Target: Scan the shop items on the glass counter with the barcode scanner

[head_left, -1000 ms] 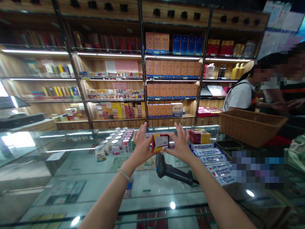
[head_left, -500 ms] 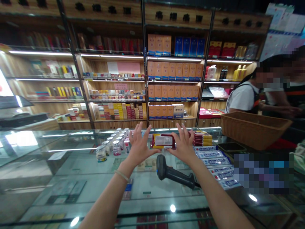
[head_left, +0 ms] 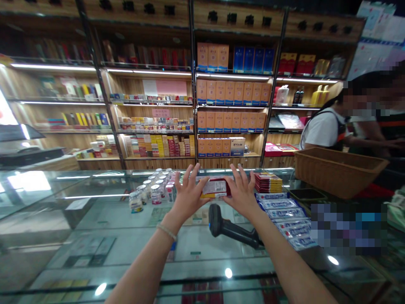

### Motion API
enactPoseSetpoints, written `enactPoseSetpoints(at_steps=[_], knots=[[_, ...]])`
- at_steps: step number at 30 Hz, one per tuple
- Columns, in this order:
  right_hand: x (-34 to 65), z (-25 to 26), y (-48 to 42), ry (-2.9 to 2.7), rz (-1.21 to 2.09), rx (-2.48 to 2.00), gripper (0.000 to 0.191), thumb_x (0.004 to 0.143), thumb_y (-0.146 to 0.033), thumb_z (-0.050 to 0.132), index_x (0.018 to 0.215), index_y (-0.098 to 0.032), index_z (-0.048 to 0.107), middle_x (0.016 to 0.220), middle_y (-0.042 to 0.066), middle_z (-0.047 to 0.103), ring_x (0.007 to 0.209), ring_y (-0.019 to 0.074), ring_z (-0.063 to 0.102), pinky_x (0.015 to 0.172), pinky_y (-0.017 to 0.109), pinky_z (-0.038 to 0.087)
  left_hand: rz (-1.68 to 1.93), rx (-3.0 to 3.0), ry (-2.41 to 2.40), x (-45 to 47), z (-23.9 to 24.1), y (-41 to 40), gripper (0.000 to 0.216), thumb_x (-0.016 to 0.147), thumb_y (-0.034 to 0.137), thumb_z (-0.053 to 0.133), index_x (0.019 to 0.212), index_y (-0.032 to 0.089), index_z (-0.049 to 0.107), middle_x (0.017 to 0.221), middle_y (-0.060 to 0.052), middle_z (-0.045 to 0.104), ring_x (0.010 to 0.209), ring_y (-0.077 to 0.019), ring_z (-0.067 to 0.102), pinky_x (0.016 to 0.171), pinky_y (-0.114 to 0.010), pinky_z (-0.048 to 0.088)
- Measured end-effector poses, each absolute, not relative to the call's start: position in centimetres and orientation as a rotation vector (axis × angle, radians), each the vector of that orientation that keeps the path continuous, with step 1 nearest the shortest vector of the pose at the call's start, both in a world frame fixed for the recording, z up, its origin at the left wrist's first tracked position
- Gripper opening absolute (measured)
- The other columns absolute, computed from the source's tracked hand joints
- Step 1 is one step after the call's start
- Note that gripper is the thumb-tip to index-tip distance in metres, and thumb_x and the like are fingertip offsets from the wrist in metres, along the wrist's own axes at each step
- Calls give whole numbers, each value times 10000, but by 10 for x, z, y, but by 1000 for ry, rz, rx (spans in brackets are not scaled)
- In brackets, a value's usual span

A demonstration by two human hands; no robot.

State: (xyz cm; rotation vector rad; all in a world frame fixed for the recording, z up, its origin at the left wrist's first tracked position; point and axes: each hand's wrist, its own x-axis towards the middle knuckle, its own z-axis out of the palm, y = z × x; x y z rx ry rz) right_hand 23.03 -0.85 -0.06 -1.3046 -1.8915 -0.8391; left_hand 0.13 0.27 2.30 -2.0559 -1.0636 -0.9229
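Note:
A small red and yellow box [head_left: 217,186] with a pale barcode label faces me across the glass counter. At its left end, my left hand [head_left: 189,192] grips with index finger and thumb, its other fingers spread upward. My right hand [head_left: 243,190] grips the opposite end in the same way. Whether the box touches the glass is hidden. Closer to me, a black barcode scanner [head_left: 232,230] lies below the box, its handle end partly behind my right forearm. Beyond my right hand sits a stack of red and yellow packs [head_left: 268,183].
Small jars [head_left: 155,194] cluster left of my left hand. Blue and white packets [head_left: 286,215] lie in a row at right, before a wicker basket [head_left: 340,173]. Two people [head_left: 325,126] stand behind it. Stocked shelves [head_left: 230,107] line the back wall.
My hands have drawn closer together around the box, my left hand moving right onto its end. The box has turned slightly. The scanner stays in place.

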Motion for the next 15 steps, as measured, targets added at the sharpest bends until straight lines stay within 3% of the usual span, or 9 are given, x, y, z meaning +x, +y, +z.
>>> enactPoseSetpoints(at_steps=[9, 12, 15], knots=[[224, 22, -46, -2037, -677, -1471, 690, 922, -553, 641, 1523, -262, 470, 1699, 154, 239, 1564, 363, 173, 1227, 657, 58, -1007, -2094, -1150, -14, 16, 14, 668, 687, 559, 862, 1284, 329, 666, 1707, -145, 233, 1539, -415, 255, 1227, -662, 17], [224, 13, -71, -2122, -549, -1507, 655, 953, -612, 559, 1506, -266, 499, 1709, 146, 210, 1573, 356, 161, 1231, 662, 77, -1025, -2106, -1163, -16, 13, 17, 655, 706, 545, 852, 1297, 331, 669, 1713, -138, 218, 1537, -422, 250, 1224, -665, 31], [224, 2, -93, -2215, -365, -1569, 722, 880, -711, 607, 1440, -256, 573, 1709, 155, 204, 1579, 378, 141, 1230, 687, 57, -1029, -2110, -1182, -16, 12, 18, 664, 701, 528, 862, 1306, 334, 669, 1714, -138, 211, 1534, -427, 252, 1223, -665, 31]])
